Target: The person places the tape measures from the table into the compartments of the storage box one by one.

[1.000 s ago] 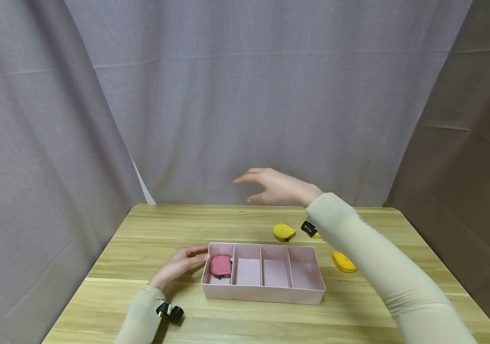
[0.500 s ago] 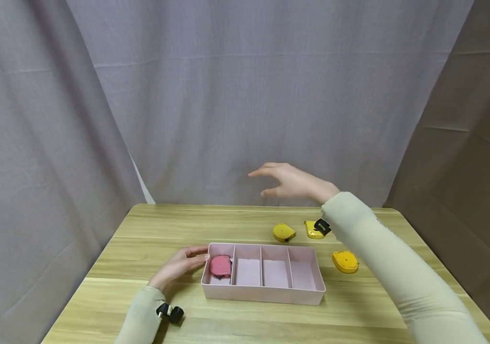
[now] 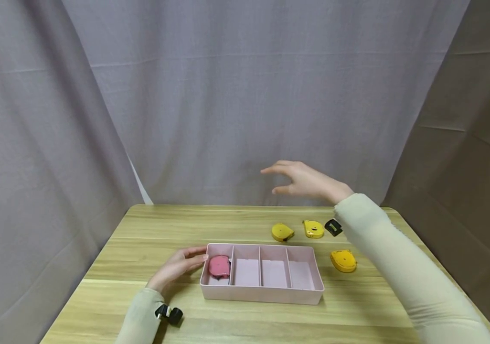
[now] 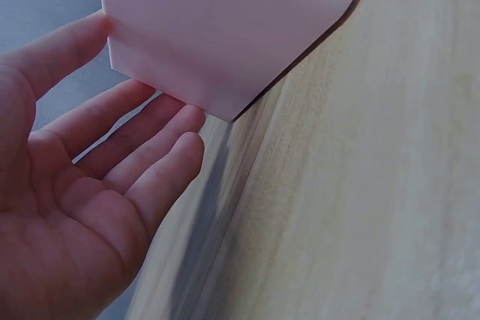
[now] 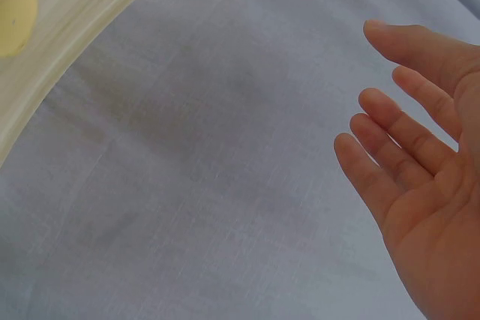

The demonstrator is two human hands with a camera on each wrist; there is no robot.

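Meanwhile right hand (image 3: 307, 181) has drifted rightward, uncovering another yellow tape measure (image 3: 314, 229)

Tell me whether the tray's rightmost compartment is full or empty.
Empty: the pink tray's rightmost compartment shows bare floor; only the leftmost holds a pink tape measure.

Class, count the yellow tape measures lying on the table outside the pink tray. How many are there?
3. Two lie behind the pink tray: one and another to its right. The third lies off the tray's right end. None seems hidden.
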